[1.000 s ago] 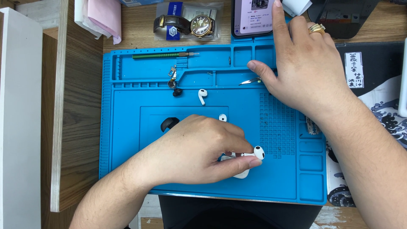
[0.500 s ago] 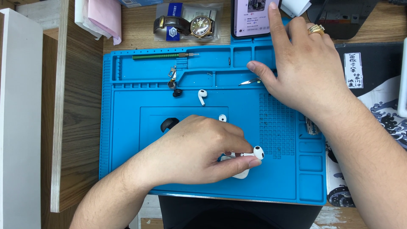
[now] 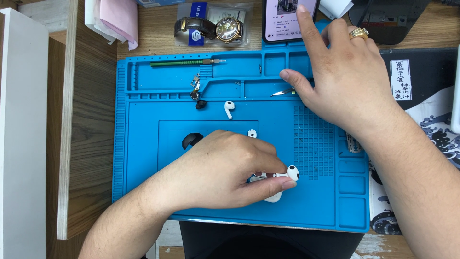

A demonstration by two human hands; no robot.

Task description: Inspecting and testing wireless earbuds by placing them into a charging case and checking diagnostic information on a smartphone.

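My left hand (image 3: pixel 225 168) rests on a blue repair mat (image 3: pixel 143 158) and pinches a white earbud (image 3: pixel 292 172) between thumb and fingers; a white case (image 3: pixel 274 195) peeks out under the thumb. My right hand (image 3: pixel 342 79), with a gold ring, lies on the mat's upper right, fingers spread, its index fingertip on the screen of a phone (image 3: pixel 282 19). A second white earbud (image 3: pixel 229 108) lies loose near the mat's middle top. Tweezers (image 3: pixel 282 91) lie by my right thumb.
A green screwdriver (image 3: pixel 184 62) sits in the mat's top tray. A wristwatch (image 3: pixel 215 28) on a plastic bag lies on the wooden desk behind. Small black parts (image 3: pixel 191 140) lie on the mat. A dark printed pad (image 3: pixel 421 96) is at right, a white board (image 3: pixel 19 134) at left.
My right index finger has slid slightly down the phone screen. My left hand and the earbud have stayed in place.
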